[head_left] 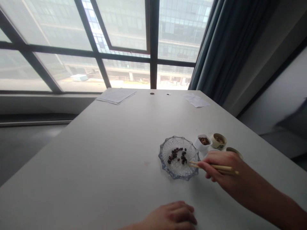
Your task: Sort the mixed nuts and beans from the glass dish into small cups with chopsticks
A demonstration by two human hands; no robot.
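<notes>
A cut-glass dish (178, 140) with a scalloped rim sits on the white table (96, 166), right of centre. A small heap of dark coffee beans (177, 156) lies in it. My right hand (218, 167) is shut on a pair of wooden chopsticks (223, 168), whose tips reach just over the dish's right rim, beside the beans. Behind the hand stand a white cup of brown bits (203, 142), a small cream cup (218, 141) and a third cup (234, 151), partly hidden. My left hand (172, 217) rests curled on the table's near edge, holding nothing.
Loose papers (116, 95) and a paper sheet (195, 100) lie at the table's far edge, near a small round hole (152, 93). Beyond the table stand a large window (124, 32) and a dark curtain (213, 48). The floor (28, 147) shows past the left edge.
</notes>
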